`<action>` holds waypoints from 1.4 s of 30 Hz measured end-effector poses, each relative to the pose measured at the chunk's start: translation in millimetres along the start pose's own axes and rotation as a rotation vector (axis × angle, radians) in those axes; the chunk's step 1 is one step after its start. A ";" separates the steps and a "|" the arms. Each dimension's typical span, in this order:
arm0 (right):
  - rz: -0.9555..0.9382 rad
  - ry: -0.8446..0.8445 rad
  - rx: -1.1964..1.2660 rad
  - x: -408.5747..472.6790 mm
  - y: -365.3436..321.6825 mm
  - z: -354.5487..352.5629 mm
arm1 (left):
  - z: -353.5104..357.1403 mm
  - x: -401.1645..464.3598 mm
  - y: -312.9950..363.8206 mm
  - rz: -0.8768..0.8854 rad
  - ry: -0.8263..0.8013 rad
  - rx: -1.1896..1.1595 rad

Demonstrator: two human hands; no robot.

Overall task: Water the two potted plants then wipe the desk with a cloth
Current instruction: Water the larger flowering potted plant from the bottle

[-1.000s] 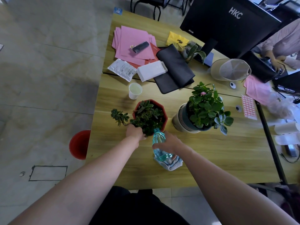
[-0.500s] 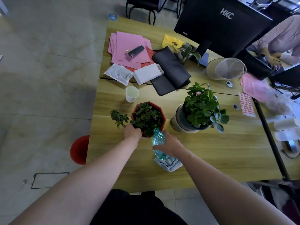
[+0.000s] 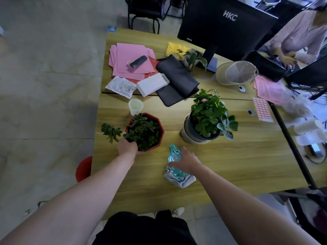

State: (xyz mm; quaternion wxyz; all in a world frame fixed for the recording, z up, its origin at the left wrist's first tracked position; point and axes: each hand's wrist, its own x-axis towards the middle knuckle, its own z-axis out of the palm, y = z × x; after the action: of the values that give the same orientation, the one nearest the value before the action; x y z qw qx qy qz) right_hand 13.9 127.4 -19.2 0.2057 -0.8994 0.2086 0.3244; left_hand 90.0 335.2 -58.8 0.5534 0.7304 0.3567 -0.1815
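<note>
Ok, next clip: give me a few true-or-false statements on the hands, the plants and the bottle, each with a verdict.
1. The right hand grips the clear blue bottle. True.
2. The bottle lies on its side on the bare desk. False: it stands over the folded cloth.
3. The left hand rests at the near rim of the red pot. True.
4. The flowering plant sits in the red pot. False: it is in a pale round pot.
5. The paper cup is tipped over. False: it stands upright.
</note>
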 end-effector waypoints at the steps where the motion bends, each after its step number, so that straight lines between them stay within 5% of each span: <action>1: 0.000 -0.001 0.006 -0.4 3.5 -1.2 | -0.6 1.9 -1.3 -0.018 0.001 -0.036; 7: 0.014 -0.001 0.054 -0.7 21.5 -7.5 | 14.9 -14.7 -22.7 -0.310 -0.072 -0.458; 12: 0.020 0.001 0.081 2.1 47.1 -14.3 | 54.0 -57.5 -36.0 -0.454 -0.236 -0.361; 20: -0.008 0.024 0.153 3.6 102.1 -27.1 | 123.9 -97.5 -11.2 -0.213 -0.427 -0.155; 42: -0.176 0.154 0.152 12.7 195.1 -94.7 | 240.5 -151.8 5.5 -0.056 -0.298 -0.257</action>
State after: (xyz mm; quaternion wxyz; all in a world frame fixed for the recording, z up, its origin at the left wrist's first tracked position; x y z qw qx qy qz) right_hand -29.3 -85.2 -6.8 0.2842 -0.9183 0.1679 0.2186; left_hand 22.0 60.3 -32.1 0.6834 0.6088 0.3112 -0.2558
